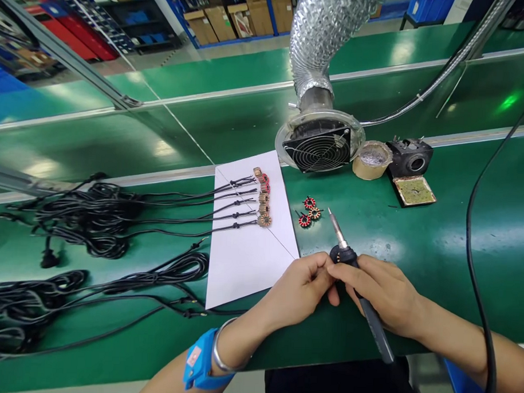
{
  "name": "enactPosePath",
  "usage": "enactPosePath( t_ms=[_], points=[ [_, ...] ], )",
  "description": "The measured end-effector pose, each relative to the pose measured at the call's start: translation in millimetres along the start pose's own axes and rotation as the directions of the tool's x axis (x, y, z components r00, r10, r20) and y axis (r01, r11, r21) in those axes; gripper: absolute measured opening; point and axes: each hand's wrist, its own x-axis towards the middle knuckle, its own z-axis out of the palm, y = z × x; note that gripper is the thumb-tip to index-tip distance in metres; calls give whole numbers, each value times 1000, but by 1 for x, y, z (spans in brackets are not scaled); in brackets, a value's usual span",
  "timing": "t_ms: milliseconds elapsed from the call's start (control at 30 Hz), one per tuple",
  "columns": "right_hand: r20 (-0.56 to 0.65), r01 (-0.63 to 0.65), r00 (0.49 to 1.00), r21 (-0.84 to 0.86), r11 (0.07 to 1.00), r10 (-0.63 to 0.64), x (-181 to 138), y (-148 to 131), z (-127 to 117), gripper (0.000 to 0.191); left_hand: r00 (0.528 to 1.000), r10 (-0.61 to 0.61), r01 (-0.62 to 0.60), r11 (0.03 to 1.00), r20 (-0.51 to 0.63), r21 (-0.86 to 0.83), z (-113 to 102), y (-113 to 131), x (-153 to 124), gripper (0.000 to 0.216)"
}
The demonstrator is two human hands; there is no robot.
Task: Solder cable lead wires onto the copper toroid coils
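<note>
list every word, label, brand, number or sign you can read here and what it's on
No text can be read anywhere.
Blue wristband: pale label with a mark, too small to read.
Soldering iron: no legible marking.
White sheet: no lettering visible.
Background cardboard boxes: any print is too blurred.
</note>
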Motion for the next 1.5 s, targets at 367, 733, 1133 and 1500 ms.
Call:
enactPosePath(
  t_ms=[367, 733, 1133, 1500],
  points=[
    [-322, -138, 919, 278, 951, 227, -28, -7, -33, 46, 973, 13, 6, 996, -232, 84, 12, -9, 0, 26],
    [-277, -177, 927, 268, 947, 252, -22, -5, -19, 40, 972, 29, -22, 999, -233, 34, 16, -15, -2, 19],
    [-44, -217, 971, 235, 948, 233, -3, 14, 7, 22, 974, 70, -64, 997, -218, 35, 14, -17, 1, 18],
    [-85, -217, 964, 293, 931, 251, -6, 15, 6, 31, 966, 82, -59, 993, -243, 100, 14, -9, 2, 21]
  ],
)
